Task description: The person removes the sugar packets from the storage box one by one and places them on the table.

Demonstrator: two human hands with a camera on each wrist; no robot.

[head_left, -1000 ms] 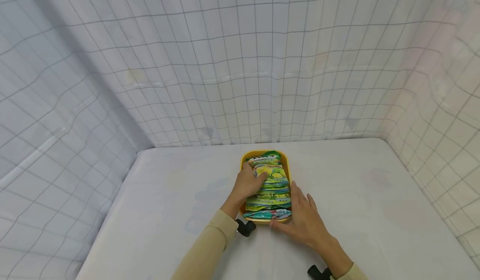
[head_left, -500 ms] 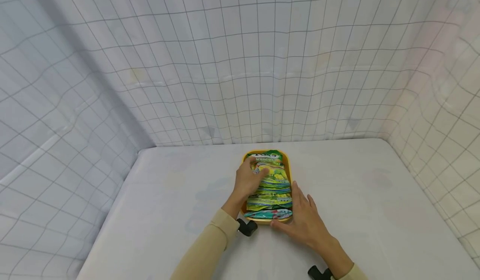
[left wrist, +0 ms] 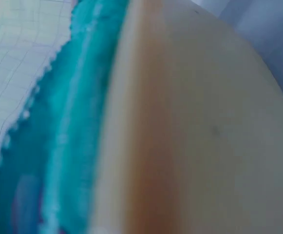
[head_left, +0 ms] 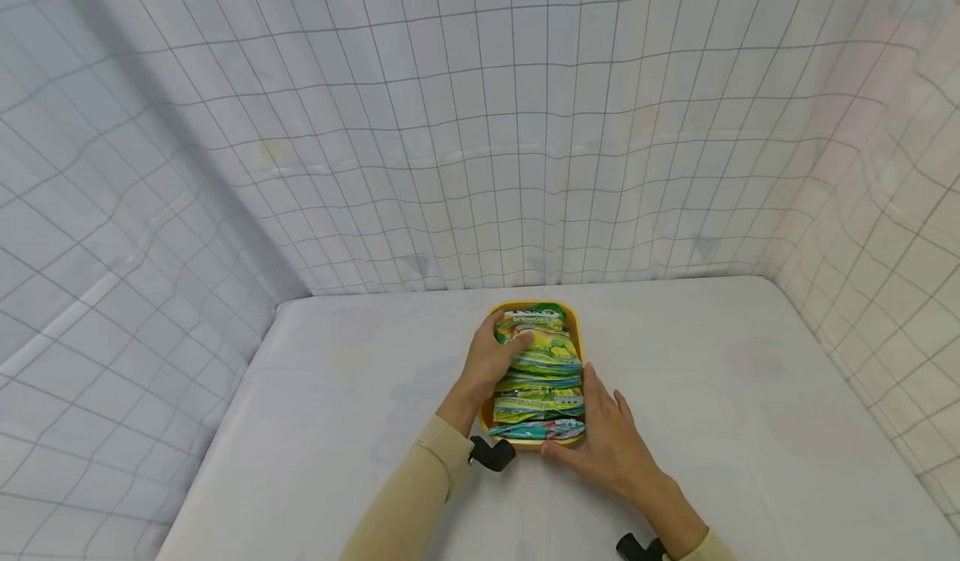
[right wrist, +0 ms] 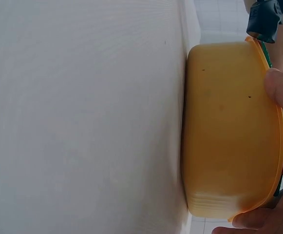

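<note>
A yellow plastic tub [head_left: 575, 328] holds a row of green and yellow seed-like packets [head_left: 543, 361], with a teal packet [head_left: 536, 429] at its near end. My left hand [head_left: 487, 361] lies over the tub's left side, its thumb extended across the upper packet and its fingers along the left edge. My right hand [head_left: 611, 436] holds the tub's near right corner, thumb at the front rim and fingers along the right wall. In the right wrist view the tub's wall [right wrist: 234, 131] stands on the white surface, thumb [right wrist: 280, 90] at its rim.
The white tabletop [head_left: 337, 394] surrounds the tub. A white sheet with a grid of lines [head_left: 480, 169] rises behind it and at both sides. Black wrist camera mounts [head_left: 492, 454] sit beneath both wrists.
My left hand has shifted slightly toward the tub's left edge, uncovering more of the upper packet. The upper packet sits slightly differently. The right hand and tub have hardly moved.
</note>
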